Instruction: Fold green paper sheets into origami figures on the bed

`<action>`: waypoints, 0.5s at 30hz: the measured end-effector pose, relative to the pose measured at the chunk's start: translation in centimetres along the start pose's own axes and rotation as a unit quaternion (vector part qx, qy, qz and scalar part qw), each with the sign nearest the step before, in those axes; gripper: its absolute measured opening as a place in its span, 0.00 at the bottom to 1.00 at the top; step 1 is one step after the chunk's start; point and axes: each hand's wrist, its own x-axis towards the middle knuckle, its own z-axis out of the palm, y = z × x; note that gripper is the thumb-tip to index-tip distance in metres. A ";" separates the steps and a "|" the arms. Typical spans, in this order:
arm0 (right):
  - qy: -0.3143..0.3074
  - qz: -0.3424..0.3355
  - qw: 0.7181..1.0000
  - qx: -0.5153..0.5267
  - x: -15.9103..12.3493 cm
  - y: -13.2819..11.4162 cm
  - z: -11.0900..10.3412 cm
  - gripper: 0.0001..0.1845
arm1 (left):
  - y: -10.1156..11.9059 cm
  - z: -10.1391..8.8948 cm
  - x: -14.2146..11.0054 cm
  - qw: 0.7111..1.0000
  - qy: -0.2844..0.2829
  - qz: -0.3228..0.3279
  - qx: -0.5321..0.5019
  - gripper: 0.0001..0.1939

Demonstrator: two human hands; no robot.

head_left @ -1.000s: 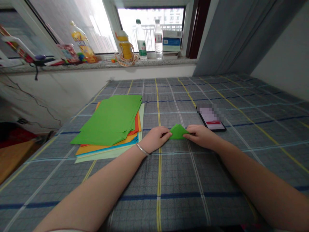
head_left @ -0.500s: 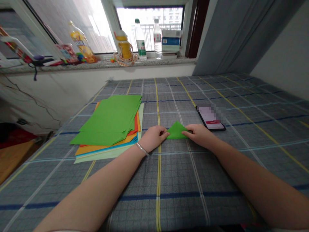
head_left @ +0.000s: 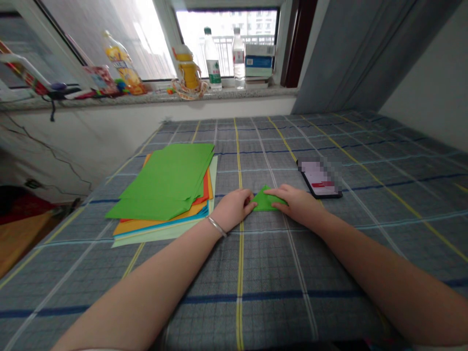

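A small green paper, folded into a triangle, lies on the plaid cloth between my hands with its point away from me. My left hand, with a silver bangle at the wrist, pinches the triangle's left corner between thumb and fingers. From the other side my right hand rests on the paper. Its index finger stretches over the upper right slope and its thumb lies lower down, apart from it. The right corner is partly covered by these fingers.
Left of my hands lies a stack of coloured sheets, green on top. A phone lies at the right. Behind, the windowsill carries a juice bottle, a yellow cup, two clear bottles and boxes.
My right hand has shifted left over the triangle, and its index finger has moved from the right corner onto the upper slope. My left hand keeps its pinch at the left corner.
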 end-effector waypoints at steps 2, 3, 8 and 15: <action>-0.003 -0.005 1.000 -0.010 0.0 0.1 0.0 0.19 | -0.3 -0.6 0.0 0.999 -0.027 -0.015 -0.024 0.07; -0.002 -0.007 1.000 -0.010 0.0 0.1 0.0 0.19 | -0.4 -1.0 0.0 0.998 -0.045 -0.021 -0.034 0.07; 0.006 -0.004 1.000 -0.001 0.1 0.2 0.1 0.20 | -1.4 -2.7 -0.2 0.989 -0.136 -0.030 -0.053 0.09; 0.007 -0.006 1.000 0.018 0.1 0.1 0.0 0.20 | -1.3 -2.8 -0.1 0.988 -0.146 -0.034 -0.032 0.11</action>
